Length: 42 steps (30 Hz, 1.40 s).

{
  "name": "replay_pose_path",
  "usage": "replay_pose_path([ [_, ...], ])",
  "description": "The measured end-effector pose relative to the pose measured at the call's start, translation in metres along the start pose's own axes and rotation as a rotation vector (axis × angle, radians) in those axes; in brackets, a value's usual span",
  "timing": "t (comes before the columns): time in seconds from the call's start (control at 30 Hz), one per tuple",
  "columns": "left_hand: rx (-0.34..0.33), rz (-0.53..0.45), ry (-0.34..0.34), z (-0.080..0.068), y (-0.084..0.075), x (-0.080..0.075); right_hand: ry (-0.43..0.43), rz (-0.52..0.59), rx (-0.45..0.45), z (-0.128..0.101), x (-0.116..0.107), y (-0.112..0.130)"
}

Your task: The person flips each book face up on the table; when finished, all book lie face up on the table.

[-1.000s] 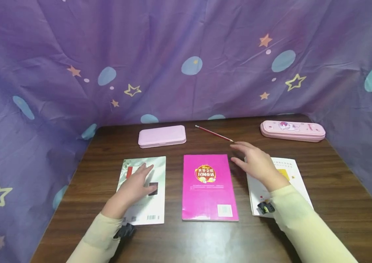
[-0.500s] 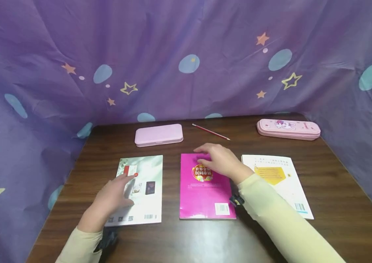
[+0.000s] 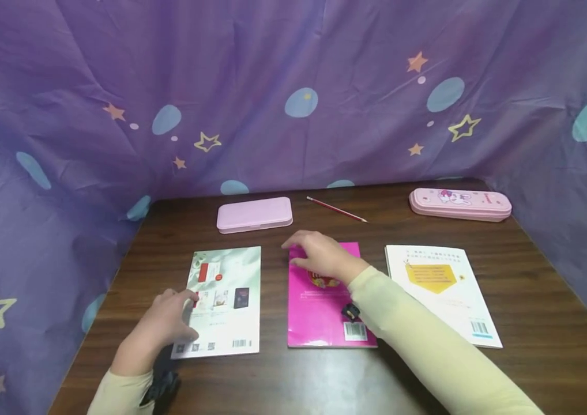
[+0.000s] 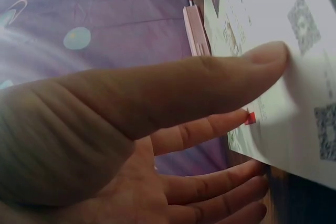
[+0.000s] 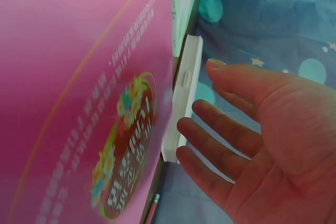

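Three books lie in a row on the dark wooden table (image 3: 428, 374). My left hand (image 3: 176, 316) is at the left edge of the green and white book (image 3: 231, 288). In the left wrist view its thumb (image 4: 262, 59) lies on the cover (image 4: 304, 93) near the printed codes. The fingers (image 4: 220, 179) reach the edge from below, pinching it. My right hand (image 3: 301, 249) hovers with spread, straight fingers (image 5: 220, 129) over the top left corner of the pink book (image 3: 319, 317), holding nothing. That book (image 5: 79, 103) fills the left of the right wrist view.
A white book with a yellow patch (image 3: 441, 294) lies at the right. Behind the books are a plain pink case (image 3: 254, 214), a red pencil (image 3: 336, 209) and a pink cartoon pencil case (image 3: 461, 204). A purple starred cloth (image 3: 293, 86) walls the table on three sides.
My right hand has swept left from the white book to the pink book's top left corner. My left hand has slid back off the green and white cover to its left edge.
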<state>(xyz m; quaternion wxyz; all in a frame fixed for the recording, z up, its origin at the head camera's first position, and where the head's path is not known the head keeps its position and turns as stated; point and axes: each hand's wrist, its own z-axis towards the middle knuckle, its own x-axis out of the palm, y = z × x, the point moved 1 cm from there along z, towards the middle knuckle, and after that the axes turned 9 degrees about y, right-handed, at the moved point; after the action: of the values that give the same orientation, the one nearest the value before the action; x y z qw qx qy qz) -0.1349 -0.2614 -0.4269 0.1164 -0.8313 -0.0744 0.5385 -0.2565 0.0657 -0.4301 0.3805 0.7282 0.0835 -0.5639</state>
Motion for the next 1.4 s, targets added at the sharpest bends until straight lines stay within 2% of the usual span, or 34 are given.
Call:
replay_pose_path([
  [0.27,-0.028,-0.038,0.066,0.000,0.007,-0.006,0.029,-0.042,-0.025,0.018,0.008,0.009],
  [0.5,0.052,-0.079,0.065,-0.001,0.019,-0.004,0.061,-0.048,-0.058,0.034,0.017,0.014],
  [0.7,0.075,-0.090,0.105,-0.008,0.031,0.000,0.107,-0.036,-0.069,0.049,0.022,0.022],
  [0.93,0.109,-0.168,0.126,-0.018,0.036,0.002,0.133,-0.069,-0.085,0.061,0.026,0.025],
  [1.1,0.096,-0.144,0.118,-0.020,0.035,0.004,0.145,-0.069,-0.065,0.065,0.027,0.025],
  [1.3,0.071,-0.116,0.103,-0.021,0.032,0.006,0.138,-0.094,-0.109,0.071,0.031,0.027],
  [1.4,0.070,-0.100,0.092,-0.021,0.032,0.006,0.123,-0.094,-0.092,0.072,0.032,0.028],
])
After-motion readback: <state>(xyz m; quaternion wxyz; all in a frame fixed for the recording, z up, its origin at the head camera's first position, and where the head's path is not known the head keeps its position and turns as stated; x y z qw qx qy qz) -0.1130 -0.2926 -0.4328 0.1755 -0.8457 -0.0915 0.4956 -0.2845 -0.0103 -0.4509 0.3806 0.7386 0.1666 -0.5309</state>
